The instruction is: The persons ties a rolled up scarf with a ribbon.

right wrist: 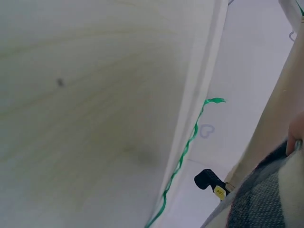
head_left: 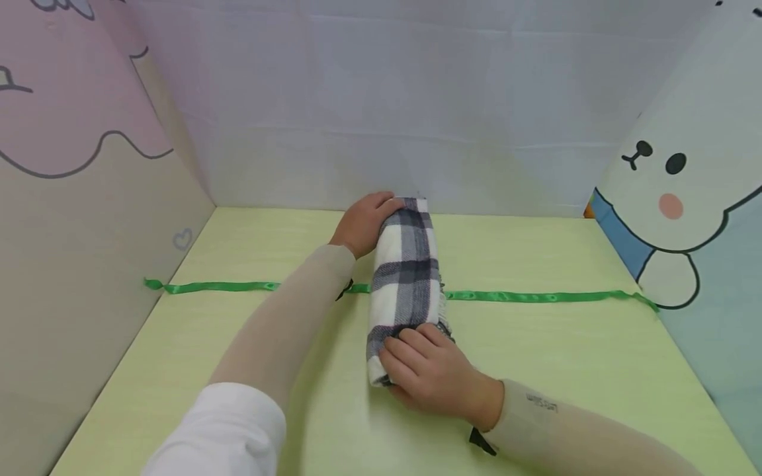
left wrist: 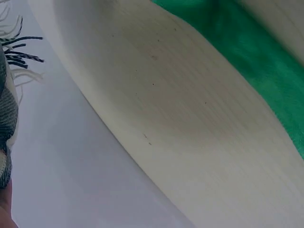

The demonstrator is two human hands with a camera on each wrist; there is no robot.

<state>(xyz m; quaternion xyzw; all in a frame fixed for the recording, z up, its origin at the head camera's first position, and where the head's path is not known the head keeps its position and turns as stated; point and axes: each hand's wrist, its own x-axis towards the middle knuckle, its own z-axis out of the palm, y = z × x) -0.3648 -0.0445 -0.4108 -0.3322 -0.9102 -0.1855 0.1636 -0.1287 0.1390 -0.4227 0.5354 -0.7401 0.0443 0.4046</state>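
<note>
A plaid scarf (head_left: 407, 271) in white, grey and dark blue lies folded into a long narrow bundle, its length running away from me. My left hand (head_left: 366, 221) grips the far end, with its fingers over the top. At the near end my right hand (head_left: 437, 373) holds the cloth, fingers curled over it and thumb low at the edge. Fringe shows along the bundle's right side. In the left wrist view, the fringed scarf (left wrist: 7, 114) appears at the left edge. The right wrist view catches part of the scarf (right wrist: 256, 204) at lower right.
A green ribbon (head_left: 530, 297) crosses the pale yellow-green table (head_left: 536, 370) from side to side and passes under the scarf. A white back wall (head_left: 369, 86) and printed side panels enclose the table. Beige sleeves cover both forearms.
</note>
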